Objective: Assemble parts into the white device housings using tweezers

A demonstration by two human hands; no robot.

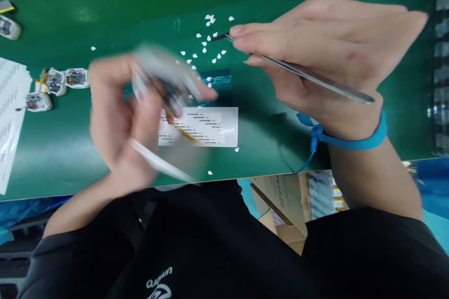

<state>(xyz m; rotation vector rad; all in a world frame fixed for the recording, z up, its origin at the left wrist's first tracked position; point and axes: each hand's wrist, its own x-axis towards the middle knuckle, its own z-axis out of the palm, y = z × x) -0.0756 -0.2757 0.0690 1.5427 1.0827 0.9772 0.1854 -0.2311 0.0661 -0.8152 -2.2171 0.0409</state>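
My left hand [121, 121], smeared by motion, is closed on a small white plastic housing [168, 67] with electronic parts inside. A yellowish strip [187, 134] hangs below it, and a blurred white strip [159, 161] sticks out under the fingers. In my right hand [315, 51] a pair of metal tweezers [315, 77] is pinched, its dark tip pointing left among small white round tabbed pieces [204, 44] scattered on the green mat. Whether the tip holds a piece cannot be made out. Beneath the left hand lies a printed white label sheet [213, 126].
Several similar housings [77, 78] rest at the left, beside a stack of printed sheets [12, 117]. A blue wrist strap [358, 142] with a cord circles my right wrist. Clear plastic trays [441, 70] line the right edge. A cardboard box [284, 196] stands below the table edge.
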